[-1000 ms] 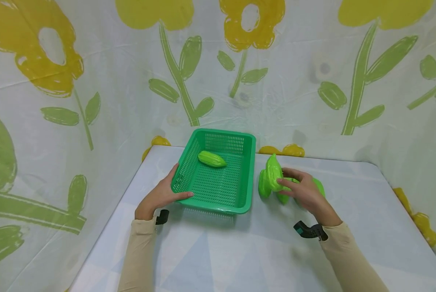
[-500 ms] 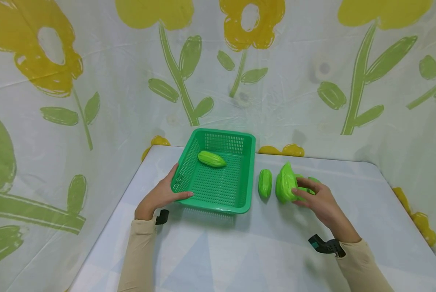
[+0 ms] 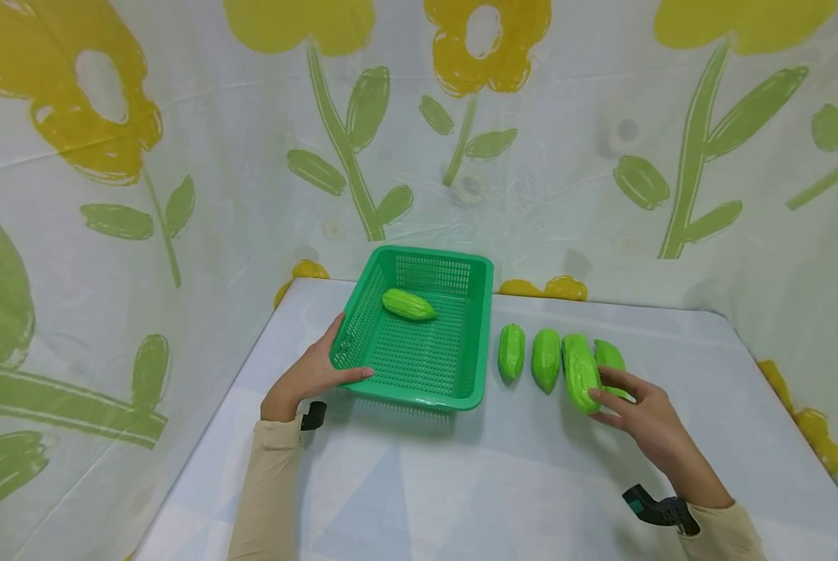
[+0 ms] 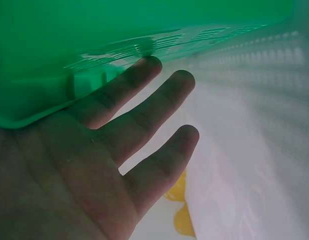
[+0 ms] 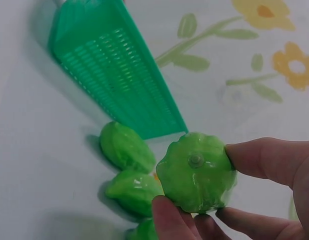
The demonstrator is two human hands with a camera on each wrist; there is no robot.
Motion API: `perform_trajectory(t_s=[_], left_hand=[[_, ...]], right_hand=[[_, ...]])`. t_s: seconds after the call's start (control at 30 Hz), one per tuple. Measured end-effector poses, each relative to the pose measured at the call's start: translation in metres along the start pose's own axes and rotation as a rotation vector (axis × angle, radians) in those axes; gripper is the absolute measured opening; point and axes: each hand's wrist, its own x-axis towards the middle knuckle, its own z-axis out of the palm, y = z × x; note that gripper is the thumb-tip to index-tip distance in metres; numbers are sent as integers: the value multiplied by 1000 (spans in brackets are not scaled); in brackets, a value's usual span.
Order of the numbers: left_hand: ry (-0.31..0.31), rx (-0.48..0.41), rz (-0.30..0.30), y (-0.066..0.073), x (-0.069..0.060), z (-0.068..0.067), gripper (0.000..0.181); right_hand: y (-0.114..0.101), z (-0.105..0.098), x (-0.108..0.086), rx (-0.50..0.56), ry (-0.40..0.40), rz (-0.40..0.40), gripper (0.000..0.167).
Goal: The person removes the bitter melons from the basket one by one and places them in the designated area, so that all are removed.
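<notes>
My right hand (image 3: pixel 646 417) holds a light green, ribbed bitter melon (image 3: pixel 578 374), pinched between thumb and fingers. Its stem end faces the camera in the right wrist view, where the bitter melon (image 5: pixel 197 172) sits between the fingertips. My left hand (image 3: pixel 313 374) grips the near left corner of a green plastic basket (image 3: pixel 489 335), thumb over the rim. In the left wrist view, three spread fingers (image 4: pixel 167 107) lie outside and under the basket. One bitter melon (image 3: pixel 408 305) lies inside, near the basket's back left.
Two bitter melons, one nearer the basket (image 3: pixel 511 352) and one beside it (image 3: pixel 546 360), lie on the white table (image 3: pixel 503 483). Another bitter melon (image 3: pixel 609 354) lies behind the right hand, with more green partly hidden by the fingers. A flowered cloth (image 3: pixel 566 179) hangs behind.
My right hand has moved right and nearer with the bitter melon, away from the basket, uncovering the two melons beside the basket. The left hand and basket have stayed put.
</notes>
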Motion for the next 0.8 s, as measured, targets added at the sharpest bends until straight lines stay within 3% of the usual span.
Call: perform_trajectory(t_s=[0.8], left_hand=[[1,17,-8,1,-1,-1,127]], right_hand=[[41,-12,-27,1,47,104,82]])
